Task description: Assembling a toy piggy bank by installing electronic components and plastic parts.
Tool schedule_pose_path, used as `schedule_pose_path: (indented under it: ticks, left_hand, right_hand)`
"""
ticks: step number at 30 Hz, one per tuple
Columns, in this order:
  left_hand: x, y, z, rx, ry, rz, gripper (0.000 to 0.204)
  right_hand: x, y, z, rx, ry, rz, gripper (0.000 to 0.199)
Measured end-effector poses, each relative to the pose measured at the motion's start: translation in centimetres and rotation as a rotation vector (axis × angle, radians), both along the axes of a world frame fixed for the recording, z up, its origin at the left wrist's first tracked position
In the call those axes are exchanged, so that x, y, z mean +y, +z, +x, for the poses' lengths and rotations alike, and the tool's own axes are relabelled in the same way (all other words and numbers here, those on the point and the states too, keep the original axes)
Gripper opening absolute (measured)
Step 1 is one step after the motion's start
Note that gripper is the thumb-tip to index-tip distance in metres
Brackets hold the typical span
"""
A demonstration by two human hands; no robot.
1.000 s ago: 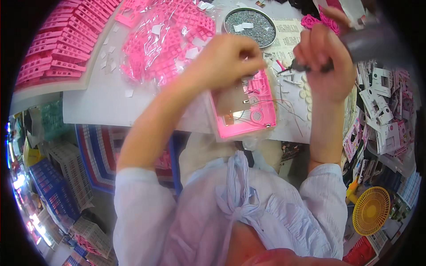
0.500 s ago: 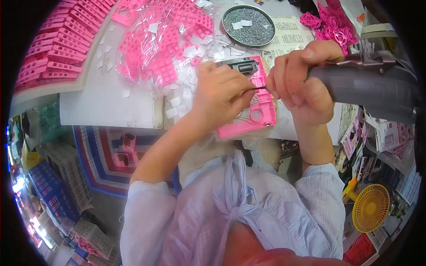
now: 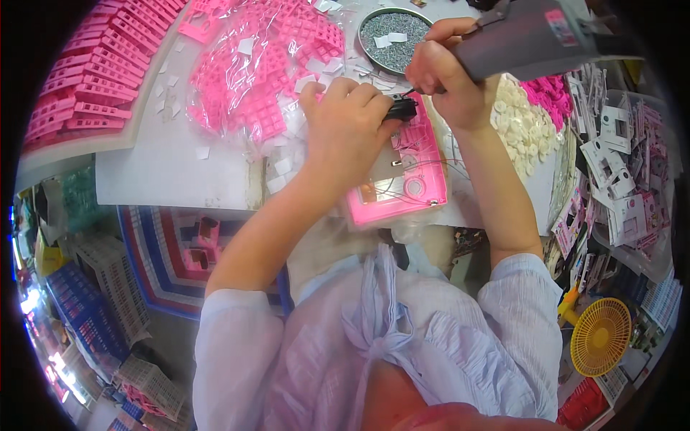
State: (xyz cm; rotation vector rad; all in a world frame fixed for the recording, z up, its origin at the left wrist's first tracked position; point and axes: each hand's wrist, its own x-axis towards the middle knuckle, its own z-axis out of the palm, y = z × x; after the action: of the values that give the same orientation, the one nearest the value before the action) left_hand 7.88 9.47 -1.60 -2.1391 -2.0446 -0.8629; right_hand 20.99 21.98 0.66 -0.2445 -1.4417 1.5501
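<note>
A pink plastic casing (image 3: 430,167) lies on the work table in front of me, thin wires running across it. At its far end sits a small black part (image 3: 403,109). My left hand (image 3: 346,129) is closed over that part, its fingers bent and thumb against the near side; the fingers cover some of it. In my right hand (image 3: 449,79) is a dark grey electric screwdriver (image 3: 521,39), gripped near its front end. Its thin bit points down at the far edge of the black part; whether the tip touches a screw I cannot tell.
Beyond the casing stands a round tin (image 3: 362,44) of small screws. Pink parts in a clear bag (image 3: 244,86) lie left of it, with white paper slips around. Cream-coloured pieces (image 3: 521,126) are heaped at right. Stacked pink frames (image 3: 93,79) fill the far left.
My right hand has moved up and left with the screwdriver, from the casing's middle to the black part. My left hand has shifted onto the black part, uncovering more of the casing.
</note>
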Motion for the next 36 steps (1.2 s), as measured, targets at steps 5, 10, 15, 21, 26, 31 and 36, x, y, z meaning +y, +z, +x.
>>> schedule_pose_path:
  ticks: [5, 10, 15, 21, 26, 31, 36]
  left_hand:
    - [0.5, -0.2, 0.1, -0.059, -0.056, 0.006, 0.026]
    - [1.8, 0.9, -1.2, -0.196, -0.24, -0.259, 0.033]
    - [-2.1, 4.4, -3.3, -0.162, -0.278, -0.11, 0.042]
    - [-15.7, 13.1, -10.1, -0.038, -0.105, -0.571, 0.049]
    - [-19.1, 12.5, -10.5, 0.003, -0.034, -0.659, 0.054]
    - [-14.3, 7.3, -6.2, -0.213, -0.167, -0.371, 0.035]
    - [-7.9, 1.0, -0.4, -0.257, -0.438, -0.172, 0.053]
  right_hand:
    - [-0.5, 0.1, -0.1, -0.126, -0.035, 0.079, 0.014]
    - [0.2, 2.2, -0.6, -0.312, 0.214, 0.018, 0.019]
    - [10.5, 2.3, 3.7, -0.278, 0.091, -0.186, 0.056]
    - [18.5, -1.8, 10.0, -1.645, -0.974, 0.638, 0.054]
    - [20.1, -6.0, 12.4, -1.498, -0.958, 0.627, 0.042]
    - [5.7, -3.2, 9.7, -0.94, -0.522, 0.281, 0.02]
    - [-5.0, -0.9, 7.0, -0.89, -0.143, 0.923, 0.01]
